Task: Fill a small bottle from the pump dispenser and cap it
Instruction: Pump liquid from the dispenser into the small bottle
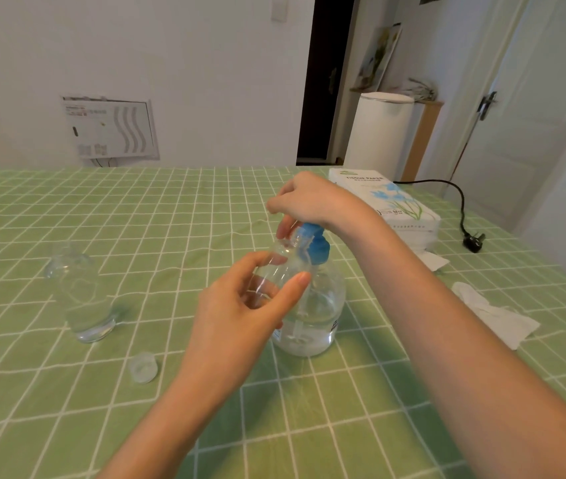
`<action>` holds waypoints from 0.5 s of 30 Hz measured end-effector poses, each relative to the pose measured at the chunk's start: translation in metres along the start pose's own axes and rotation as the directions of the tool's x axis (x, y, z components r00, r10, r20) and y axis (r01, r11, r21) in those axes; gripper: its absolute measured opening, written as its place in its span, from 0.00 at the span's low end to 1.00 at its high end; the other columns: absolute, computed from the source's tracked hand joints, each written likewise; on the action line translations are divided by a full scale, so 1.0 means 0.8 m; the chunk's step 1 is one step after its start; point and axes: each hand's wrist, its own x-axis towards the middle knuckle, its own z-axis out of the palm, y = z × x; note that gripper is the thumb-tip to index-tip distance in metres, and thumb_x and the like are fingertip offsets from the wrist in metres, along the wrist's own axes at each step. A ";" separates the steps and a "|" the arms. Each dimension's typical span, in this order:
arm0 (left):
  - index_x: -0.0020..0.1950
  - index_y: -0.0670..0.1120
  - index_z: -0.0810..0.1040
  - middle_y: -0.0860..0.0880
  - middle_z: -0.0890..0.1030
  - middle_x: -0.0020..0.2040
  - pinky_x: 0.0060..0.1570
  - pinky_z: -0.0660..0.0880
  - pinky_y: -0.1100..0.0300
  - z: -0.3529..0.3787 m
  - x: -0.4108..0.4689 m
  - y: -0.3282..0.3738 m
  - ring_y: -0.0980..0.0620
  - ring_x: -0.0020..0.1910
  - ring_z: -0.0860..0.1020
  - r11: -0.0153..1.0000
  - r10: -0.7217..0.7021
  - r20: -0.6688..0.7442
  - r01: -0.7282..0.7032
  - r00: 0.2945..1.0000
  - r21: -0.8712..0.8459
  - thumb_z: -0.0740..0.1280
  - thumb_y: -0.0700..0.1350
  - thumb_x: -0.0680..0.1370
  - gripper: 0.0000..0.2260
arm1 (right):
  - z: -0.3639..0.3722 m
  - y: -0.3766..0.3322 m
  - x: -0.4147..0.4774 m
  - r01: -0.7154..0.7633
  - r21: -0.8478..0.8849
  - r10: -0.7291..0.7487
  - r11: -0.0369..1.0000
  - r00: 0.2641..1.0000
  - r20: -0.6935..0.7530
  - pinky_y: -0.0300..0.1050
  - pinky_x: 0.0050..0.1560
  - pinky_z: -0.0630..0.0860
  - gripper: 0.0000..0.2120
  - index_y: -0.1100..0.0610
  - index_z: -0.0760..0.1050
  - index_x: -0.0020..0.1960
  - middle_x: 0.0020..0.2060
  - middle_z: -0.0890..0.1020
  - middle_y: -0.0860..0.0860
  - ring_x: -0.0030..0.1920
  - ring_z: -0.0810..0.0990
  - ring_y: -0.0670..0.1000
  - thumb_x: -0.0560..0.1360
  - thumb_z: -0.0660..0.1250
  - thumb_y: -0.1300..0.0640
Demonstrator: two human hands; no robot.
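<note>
Grasps the small bottle (271, 283) in the left hand (240, 312), thumb and fingers curled round its clear body, tilted so the open mouth sits just under the spout of the pump dispenser (323, 305), ready to catch the liquid. Rests the right hand (312, 202) on the blue pump head, well placed for pressing down. Fingers bent over the front, but cannot tell whether clasping the spout or merely hanging. Stands the dispenser upright on the green checked tablecloth (67, 409), steady under the push. Leaves the cap (143, 367) on the cloth beside the left forearm, handy for closing. Probably mid-filling, with capping not yet done.
</note>
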 end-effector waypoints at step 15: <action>0.46 0.57 0.80 0.55 0.74 0.25 0.32 0.78 0.60 0.000 -0.003 -0.006 0.58 0.24 0.72 1.000 -0.001 0.004 0.001 1.000 0.005 0.68 0.63 0.61 0.17 | 0.008 0.005 -0.003 -0.009 -0.066 0.015 0.998 0.996 0.087 0.43 0.42 0.69 0.18 0.63 0.76 0.61 0.56 0.82 0.60 0.41 0.74 0.51 0.75 0.65 0.54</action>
